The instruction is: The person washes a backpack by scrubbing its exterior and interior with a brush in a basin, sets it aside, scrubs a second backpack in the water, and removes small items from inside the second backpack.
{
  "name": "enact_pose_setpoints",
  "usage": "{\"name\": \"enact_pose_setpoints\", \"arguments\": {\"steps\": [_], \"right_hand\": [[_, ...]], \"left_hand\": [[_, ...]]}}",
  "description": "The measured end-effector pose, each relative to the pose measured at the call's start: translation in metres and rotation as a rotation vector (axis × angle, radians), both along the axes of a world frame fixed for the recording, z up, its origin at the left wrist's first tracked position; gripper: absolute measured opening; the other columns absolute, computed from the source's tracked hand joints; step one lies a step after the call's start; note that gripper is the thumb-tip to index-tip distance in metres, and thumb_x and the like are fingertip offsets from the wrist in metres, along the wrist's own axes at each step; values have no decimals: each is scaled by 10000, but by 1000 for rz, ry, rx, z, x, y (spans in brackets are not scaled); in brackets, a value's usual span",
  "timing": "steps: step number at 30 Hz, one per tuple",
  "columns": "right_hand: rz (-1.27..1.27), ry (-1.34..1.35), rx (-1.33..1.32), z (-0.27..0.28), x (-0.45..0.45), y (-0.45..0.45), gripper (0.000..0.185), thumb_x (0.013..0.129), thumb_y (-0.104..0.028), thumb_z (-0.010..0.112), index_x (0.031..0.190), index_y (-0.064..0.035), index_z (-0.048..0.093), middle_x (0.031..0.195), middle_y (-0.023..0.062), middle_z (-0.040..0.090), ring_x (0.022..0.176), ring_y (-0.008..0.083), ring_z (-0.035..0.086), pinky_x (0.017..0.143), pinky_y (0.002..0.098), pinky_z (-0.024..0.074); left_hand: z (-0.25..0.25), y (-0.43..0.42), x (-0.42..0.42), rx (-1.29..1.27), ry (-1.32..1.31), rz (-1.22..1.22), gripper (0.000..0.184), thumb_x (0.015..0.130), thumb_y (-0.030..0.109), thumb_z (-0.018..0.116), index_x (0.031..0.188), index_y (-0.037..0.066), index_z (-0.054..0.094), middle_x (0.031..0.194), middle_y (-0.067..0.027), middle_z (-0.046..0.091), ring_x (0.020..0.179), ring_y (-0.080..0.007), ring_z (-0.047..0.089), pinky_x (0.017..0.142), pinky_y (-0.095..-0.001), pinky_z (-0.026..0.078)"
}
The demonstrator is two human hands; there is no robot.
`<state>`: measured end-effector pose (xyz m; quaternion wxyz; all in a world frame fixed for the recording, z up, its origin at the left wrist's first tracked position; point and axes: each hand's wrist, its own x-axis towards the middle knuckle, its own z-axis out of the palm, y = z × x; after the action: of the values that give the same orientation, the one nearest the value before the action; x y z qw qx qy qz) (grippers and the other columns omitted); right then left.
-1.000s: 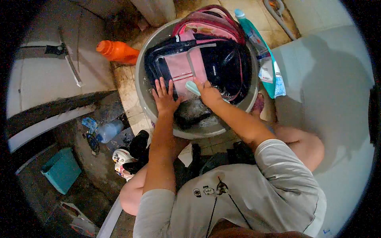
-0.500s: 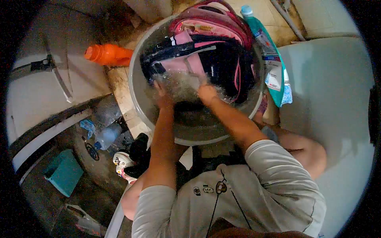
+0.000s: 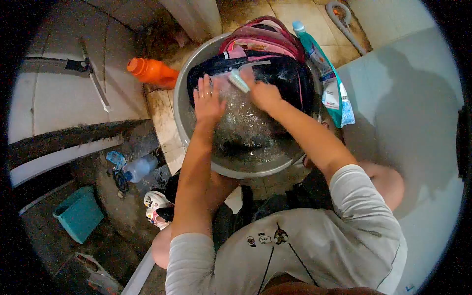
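A dark navy and pink backpack [image 3: 290,76] lies in a round grey basin [image 3: 255,173], partly under murky, sudsy water [image 3: 250,125]. Its pink and maroon part [image 3: 268,37] rises above the far rim. My left hand [image 3: 208,104] rests on the left side of the wet bag, fingers spread and holding nothing. In my right hand [image 3: 266,96] is a scrub brush [image 3: 239,81] with a pale body, at the pink panel. My fingers wrap its near end, so part of the handle is hidden.
An orange bottle [image 3: 150,70] is left of the basin, and a teal detergent pouch [image 3: 332,83] leans on its right. A pale wall-like surface [image 3: 373,147] bounds the right. Lower left are a clear bottle [image 3: 140,167], a teal bin [image 3: 79,215] and white clogs [image 3: 156,200].
Both hands have risen from lower in the basin onto the bag. The left fingers are now spread, and the brush shows clearly in the right hand. The camera view has shifted slightly.
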<state>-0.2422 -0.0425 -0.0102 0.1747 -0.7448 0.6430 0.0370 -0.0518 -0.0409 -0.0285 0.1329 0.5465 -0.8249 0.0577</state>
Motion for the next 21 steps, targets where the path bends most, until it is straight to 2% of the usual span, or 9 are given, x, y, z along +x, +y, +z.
{"name": "enact_pose_setpoints", "arguments": {"steps": [2, 4, 6, 8, 9, 11, 15, 19, 21], "right_hand": [[156, 51, 39, -33, 3, 6, 664, 747, -102, 433, 1329, -208, 132, 856, 154, 591, 677, 299, 604, 568, 400, 483], [67, 90, -87, -63, 12, 12, 672, 751, -87, 424, 1334, -181, 104, 835, 175, 589, 664, 301, 603, 555, 396, 482], [59, 93, -84, -72, 17, 9, 685, 750, -87, 428, 1336, -155, 78, 830, 183, 589, 662, 299, 603, 549, 394, 482], [47, 98, -73, -73, 21, 8, 701, 749, -86, 432, 1337, -129, 53, 825, 191, 589, 660, 297, 602, 543, 393, 482], [51, 102, -14, -73, 21, 4, 669, 750, -90, 438, 1324, -95, 95, 824, 193, 590, 662, 295, 604, 540, 390, 483], [58, 107, 53, -81, 22, -5, 640, 750, -94, 444, 1311, -62, 138, 822, 196, 592, 665, 293, 605, 538, 387, 485], [8, 92, 212, -93, 34, -23, 526, 739, -102, 465, 1232, -45, 291, 834, 173, 604, 721, 276, 608, 590, 375, 486], [-139, 73, 286, -148, 25, -37, 442, 739, -139, 480, 1167, -61, 402, 887, 144, 602, 806, 283, 593, 671, 392, 471], [-65, 84, 298, -84, 16, -37, 404, 736, -155, 487, 1126, -59, 440, 910, 152, 593, 822, 292, 584, 683, 398, 466]], "left_hand": [[-20, -1, -3, 98, 19, -18, 634, 667, 286, 593, 1223, 68, 381, 1319, -175, 276, 1214, -335, 267, 933, -469, 257], [-43, 4, -7, 191, 69, 30, 624, 687, 294, 578, 1233, 75, 370, 1348, -170, 214, 1249, -306, 200, 959, -461, 224], [-79, 0, -9, 42, 50, 32, 616, 698, 321, 560, 1238, 92, 372, 1366, -158, 169, 1263, -299, 158, 967, -454, 214], [-87, 0, -13, 122, -228, 120, 640, 697, 341, 551, 1258, 108, 349, 1366, -150, 175, 1267, -305, 137, 973, -466, 200], [-91, -2, -12, 135, -228, 115, 640, 697, 341, 551, 1258, 108, 349, 1366, -150, 175, 1267, -305, 137, 973, -466, 200], [-94, -5, -11, 496, -187, 105, 626, 724, 361, 517, 1276, 140, 323, 1375, -141, 143, 1275, -306, 91, 988, -474, 168], [-115, -11, -6, 472, -291, 81, 602, 762, 382, 469, 1295, 169, 289, 1381, -107, 126, 1280, -288, 65, 991, -490, 156], [-88, -28, -19, 755, -317, 99, 529, 789, 420, 413, 1258, 183, 353, 1367, -66, 184, 1272, -274, 108, 980, -506, 168], [-78, -25, -24, 877, -200, 203, 464, 797, 395, 421, 1214, 192, 411, 1336, -67, 263, 1248, -285, 179, 965, -521, 188]]}}
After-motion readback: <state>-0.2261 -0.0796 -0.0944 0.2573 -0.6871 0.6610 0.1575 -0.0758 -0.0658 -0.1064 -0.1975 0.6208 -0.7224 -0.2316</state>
